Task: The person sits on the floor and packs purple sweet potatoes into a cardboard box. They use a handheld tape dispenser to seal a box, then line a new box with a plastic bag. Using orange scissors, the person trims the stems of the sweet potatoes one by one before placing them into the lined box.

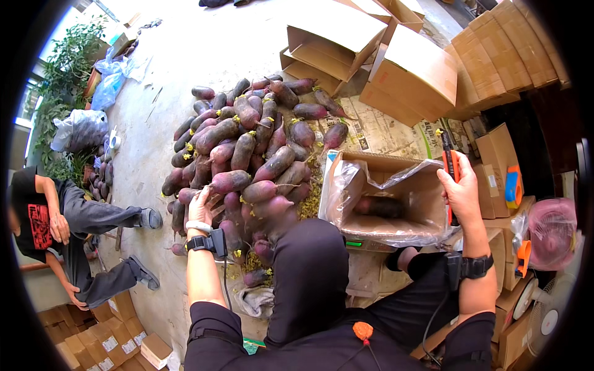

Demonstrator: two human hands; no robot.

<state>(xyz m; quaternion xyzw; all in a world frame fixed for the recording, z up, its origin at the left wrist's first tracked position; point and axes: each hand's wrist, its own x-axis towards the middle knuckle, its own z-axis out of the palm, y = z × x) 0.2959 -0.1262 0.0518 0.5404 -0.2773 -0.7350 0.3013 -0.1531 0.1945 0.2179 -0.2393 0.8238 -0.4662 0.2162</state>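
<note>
My left hand (200, 209) is at the near left side of a heap of dark purple radishes (243, 150). Its fingertips meet the root end of one purple radish (230, 181); whether they grip it cannot be told. In my right hand (461, 190) is an orange and black cutter knife (450, 164), held upright at the right rim of a cardboard box (394, 227). A yellow sprout bit (439, 132) shows by the knife's tip. Clear plastic lines the box, and a single dark radish (379, 206) lies inside it.
Empty cartons (408, 74) stand beyond the box, beside stacked flat cardboard (501, 51). A green-lit display (355, 243) shows below the box. Tape dispensers (513, 187) and a pink fan (552, 234) are at right. Another person (69, 222) sits at left. Yellow trimmings (311, 199) litter the floor.
</note>
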